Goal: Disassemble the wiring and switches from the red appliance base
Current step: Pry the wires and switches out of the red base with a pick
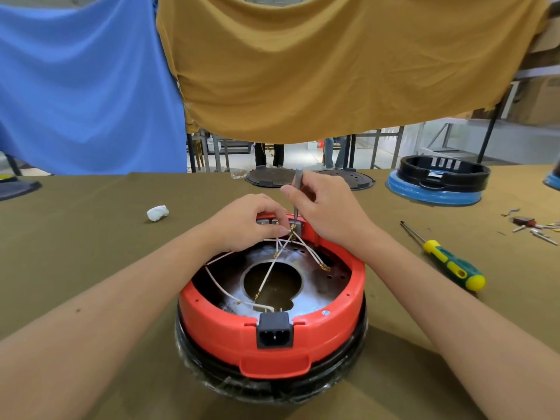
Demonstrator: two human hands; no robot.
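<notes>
The red appliance base point(230, 331) stands open side up in front of me on a black, film-wrapped body. White wires point(272, 262) with brass terminals cross its metal inside. Grey switches point(269, 222) sit at the far rim. My left hand point(248, 222) pinches a wire terminal at the switches. My right hand point(324, 210) grips a thin grey screwdriver point(298, 180) upright, its tip down at the same terminal. A black power socket point(275, 330) is set in the near rim.
A green and yellow screwdriver point(448, 262) lies to the right on the olive cloth table. Loose small parts point(533, 225) lie at the far right. A white wad point(157, 212) lies to the left. Black lids point(266, 178) and a black and blue base point(436, 183) stand at the back.
</notes>
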